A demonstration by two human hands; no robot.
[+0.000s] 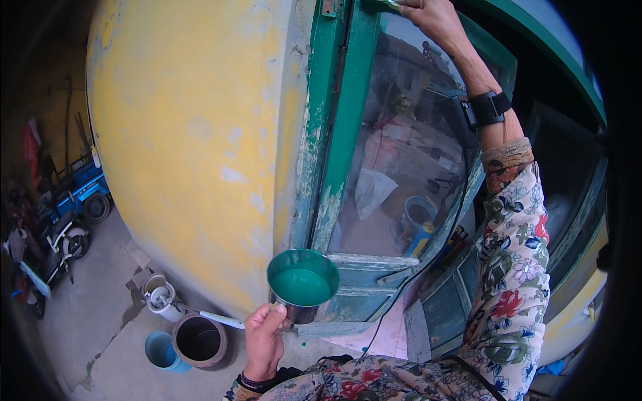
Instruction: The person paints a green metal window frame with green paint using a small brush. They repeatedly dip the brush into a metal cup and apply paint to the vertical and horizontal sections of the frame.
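My left hand [267, 333] grips the handle of a metal mug [303, 315], held upright low before the door. Green paint [302, 286] fills part of the mug and coats its inner wall. High at the top edge, my right hand [434, 17] holds a thin tool [390, 4], seemingly a paintbrush, mostly cut off by the frame. It is against the upper part of the wooden glazed door [357, 95]. Fresh green covers the upper stile and the upper door frame [321, 75]; lower down, old paint is pale and flaking. The glass pane [406, 165] reflects the yard.
A yellow plastered wall [200, 125] adjoins the frame on the left. Below stand a brown crock [228, 346], a blue bucket [165, 351] and a white bucket [163, 301]. A black cable [396, 303] hangs from my right wrist. A motorbike [67, 240] and blue cart [83, 190] stand far left.
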